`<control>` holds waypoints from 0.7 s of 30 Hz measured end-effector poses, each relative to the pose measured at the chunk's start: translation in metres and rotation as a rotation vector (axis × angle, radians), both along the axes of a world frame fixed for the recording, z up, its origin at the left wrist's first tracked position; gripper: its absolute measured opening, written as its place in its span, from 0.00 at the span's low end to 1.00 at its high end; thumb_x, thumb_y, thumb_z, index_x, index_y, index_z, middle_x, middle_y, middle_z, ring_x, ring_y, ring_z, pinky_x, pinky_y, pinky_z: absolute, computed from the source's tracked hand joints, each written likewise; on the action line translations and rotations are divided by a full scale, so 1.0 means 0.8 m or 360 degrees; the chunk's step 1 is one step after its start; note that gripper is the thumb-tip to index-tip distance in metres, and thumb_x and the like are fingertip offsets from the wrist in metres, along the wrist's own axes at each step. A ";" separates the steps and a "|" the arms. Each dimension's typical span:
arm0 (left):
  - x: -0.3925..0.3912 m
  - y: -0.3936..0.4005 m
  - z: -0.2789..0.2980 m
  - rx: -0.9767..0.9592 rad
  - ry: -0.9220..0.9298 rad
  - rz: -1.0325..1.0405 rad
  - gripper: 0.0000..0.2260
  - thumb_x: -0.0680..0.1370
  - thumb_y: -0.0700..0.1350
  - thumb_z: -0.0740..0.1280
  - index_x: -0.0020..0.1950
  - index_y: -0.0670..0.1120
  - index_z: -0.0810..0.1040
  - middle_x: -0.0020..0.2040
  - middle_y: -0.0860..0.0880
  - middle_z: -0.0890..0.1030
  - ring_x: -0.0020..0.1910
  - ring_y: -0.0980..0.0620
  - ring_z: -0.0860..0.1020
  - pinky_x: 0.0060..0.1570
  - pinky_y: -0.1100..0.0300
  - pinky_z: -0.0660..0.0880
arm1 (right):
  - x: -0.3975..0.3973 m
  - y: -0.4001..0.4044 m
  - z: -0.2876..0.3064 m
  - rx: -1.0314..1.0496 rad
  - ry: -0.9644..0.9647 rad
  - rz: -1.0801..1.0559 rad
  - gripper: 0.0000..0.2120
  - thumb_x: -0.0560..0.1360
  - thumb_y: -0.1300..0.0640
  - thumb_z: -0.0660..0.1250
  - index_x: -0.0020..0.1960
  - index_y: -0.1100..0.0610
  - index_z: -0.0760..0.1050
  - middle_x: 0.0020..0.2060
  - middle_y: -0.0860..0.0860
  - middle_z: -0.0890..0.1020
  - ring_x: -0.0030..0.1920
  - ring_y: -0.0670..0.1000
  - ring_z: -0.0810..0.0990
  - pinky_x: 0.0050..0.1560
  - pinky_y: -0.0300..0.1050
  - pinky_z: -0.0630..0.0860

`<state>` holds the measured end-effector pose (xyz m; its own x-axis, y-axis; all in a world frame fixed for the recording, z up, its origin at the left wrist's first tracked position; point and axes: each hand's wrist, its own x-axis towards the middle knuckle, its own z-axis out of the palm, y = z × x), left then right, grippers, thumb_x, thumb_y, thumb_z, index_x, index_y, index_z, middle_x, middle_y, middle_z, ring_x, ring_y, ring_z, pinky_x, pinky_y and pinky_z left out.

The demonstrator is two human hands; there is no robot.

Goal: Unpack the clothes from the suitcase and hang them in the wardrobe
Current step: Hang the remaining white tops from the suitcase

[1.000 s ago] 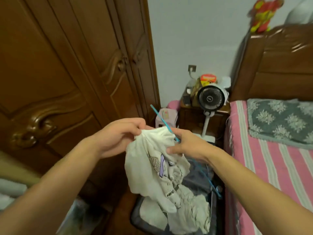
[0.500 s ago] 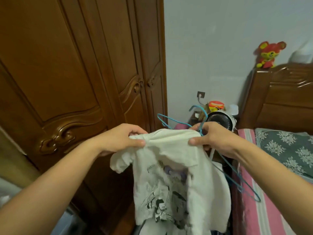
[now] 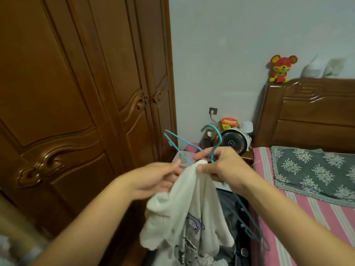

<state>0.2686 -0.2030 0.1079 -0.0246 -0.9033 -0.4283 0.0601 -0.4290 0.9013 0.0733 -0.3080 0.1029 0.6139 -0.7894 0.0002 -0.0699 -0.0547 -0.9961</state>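
Note:
A white printed T-shirt (image 3: 189, 212) hangs bunched between my hands. My right hand (image 3: 221, 166) pinches its top together with the neck of a blue wire hanger (image 3: 216, 140), whose hook rises above my fingers. One hanger arm sticks out to the upper left; the other runs down behind my right forearm. My left hand (image 3: 155, 179) grips the shirt's cloth just left of that. Below the shirt the dark open suitcase (image 3: 230, 206) shows, mostly hidden. The brown wooden wardrobe (image 3: 76, 93) stands at the left with its doors closed.
A bed with a pink striped sheet (image 3: 299, 217) and grey patterned pillow (image 3: 315, 171) fills the right. A small round fan (image 3: 233, 144) and clutter sit on the nightstand by the wall. A red plush toy (image 3: 280, 69) stands on the headboard.
My hands have come closer together, gathering the shirt's top into a narrow bunch at the hanger's neck. The shirt, spread wide half a second ago, now hangs folded.

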 end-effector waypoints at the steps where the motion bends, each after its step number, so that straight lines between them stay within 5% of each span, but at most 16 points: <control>1: -0.016 -0.005 -0.013 0.0083 0.0258 0.0023 0.21 0.84 0.55 0.60 0.51 0.43 0.87 0.49 0.42 0.85 0.46 0.47 0.82 0.48 0.57 0.78 | 0.008 0.007 -0.003 -0.0079 0.0010 -0.0023 0.13 0.68 0.72 0.76 0.44 0.54 0.83 0.30 0.46 0.82 0.30 0.42 0.77 0.32 0.35 0.73; 4: -0.047 -0.018 -0.038 0.0096 0.0537 0.0098 0.12 0.83 0.44 0.62 0.57 0.43 0.84 0.52 0.40 0.84 0.51 0.44 0.83 0.56 0.49 0.79 | 0.021 0.032 -0.020 -0.0313 0.0154 -0.0041 0.13 0.67 0.67 0.79 0.44 0.50 0.84 0.34 0.43 0.82 0.30 0.36 0.76 0.36 0.32 0.72; 7: -0.044 -0.023 -0.051 -0.0089 0.0270 0.0411 0.11 0.78 0.30 0.61 0.56 0.33 0.81 0.51 0.35 0.82 0.47 0.42 0.82 0.50 0.49 0.80 | -0.007 0.041 -0.035 -0.0036 0.0089 0.0004 0.11 0.71 0.67 0.76 0.47 0.52 0.84 0.34 0.45 0.81 0.29 0.41 0.75 0.31 0.36 0.69; 11: -0.039 -0.014 -0.044 -0.0353 0.0241 0.0414 0.11 0.81 0.30 0.57 0.49 0.36 0.80 0.41 0.39 0.80 0.42 0.44 0.79 0.46 0.53 0.78 | -0.064 -0.004 -0.050 0.0152 0.0160 -0.0189 0.13 0.76 0.68 0.69 0.55 0.54 0.83 0.44 0.46 0.87 0.35 0.44 0.79 0.30 0.37 0.69; 15: -0.050 -0.010 -0.019 -0.0423 0.0313 0.0040 0.11 0.82 0.33 0.57 0.46 0.38 0.77 0.39 0.41 0.78 0.41 0.47 0.77 0.44 0.54 0.75 | -0.041 -0.001 -0.082 0.0058 0.0446 0.0181 0.25 0.71 0.61 0.77 0.64 0.43 0.79 0.58 0.42 0.83 0.42 0.45 0.79 0.38 0.41 0.73; 17: -0.053 -0.009 -0.004 -0.0469 0.0349 -0.0025 0.07 0.82 0.35 0.59 0.47 0.38 0.75 0.39 0.42 0.77 0.40 0.48 0.76 0.43 0.56 0.76 | -0.020 0.011 -0.092 0.0210 0.0217 0.0301 0.21 0.72 0.62 0.76 0.62 0.49 0.80 0.52 0.44 0.85 0.39 0.45 0.78 0.33 0.41 0.71; 21: -0.045 0.012 0.009 -0.0548 0.0324 -0.0103 0.04 0.80 0.40 0.63 0.47 0.41 0.74 0.38 0.46 0.75 0.36 0.52 0.73 0.37 0.61 0.74 | -0.005 0.030 -0.086 0.0320 0.0061 0.0476 0.07 0.76 0.63 0.72 0.43 0.53 0.80 0.33 0.48 0.79 0.32 0.44 0.73 0.31 0.40 0.66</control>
<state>0.2324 -0.1937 0.1149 -0.1390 -0.9869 -0.0813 0.2353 -0.1127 0.9654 0.0689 -0.2840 0.0343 0.8143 -0.5567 -0.1641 -0.1177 0.1184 -0.9860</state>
